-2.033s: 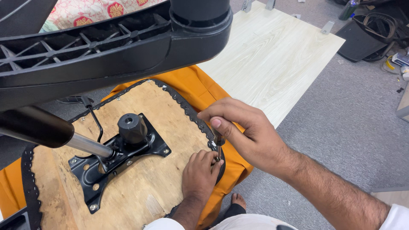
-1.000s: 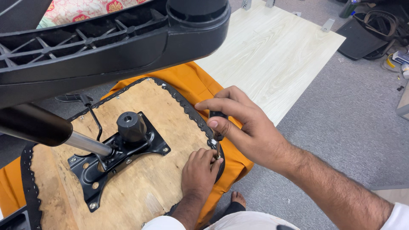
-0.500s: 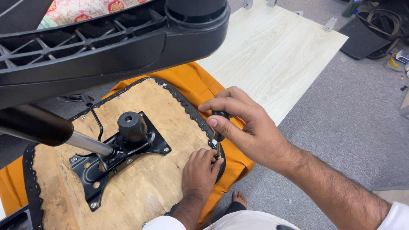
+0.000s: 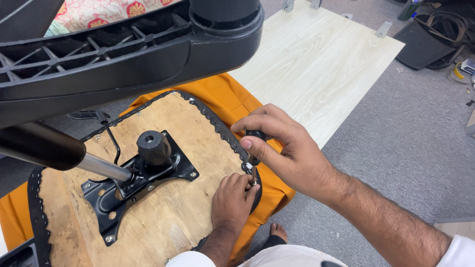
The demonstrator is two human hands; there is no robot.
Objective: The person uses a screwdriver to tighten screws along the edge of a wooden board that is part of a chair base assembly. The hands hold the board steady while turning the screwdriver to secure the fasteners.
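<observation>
Two hands on this: right hand (image 4: pixel 292 153) grips the screwdriver (image 4: pixel 253 165) upright at the plywood seat underside's (image 4: pixel 188 207) edge, left hand (image 4: pixel 232 200) pinches its tip, so I'd keep it vertical and press down firmly.

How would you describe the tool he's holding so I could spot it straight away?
Start at the upturned plywood seat base with orange fabric and go to its right edge. There the right hand grips a small black-handled screwdriver upright, its thin metal shaft pointing down to the left hand. It is the only slim tool; the black metal bracket nearby is broad and flat.
</observation>
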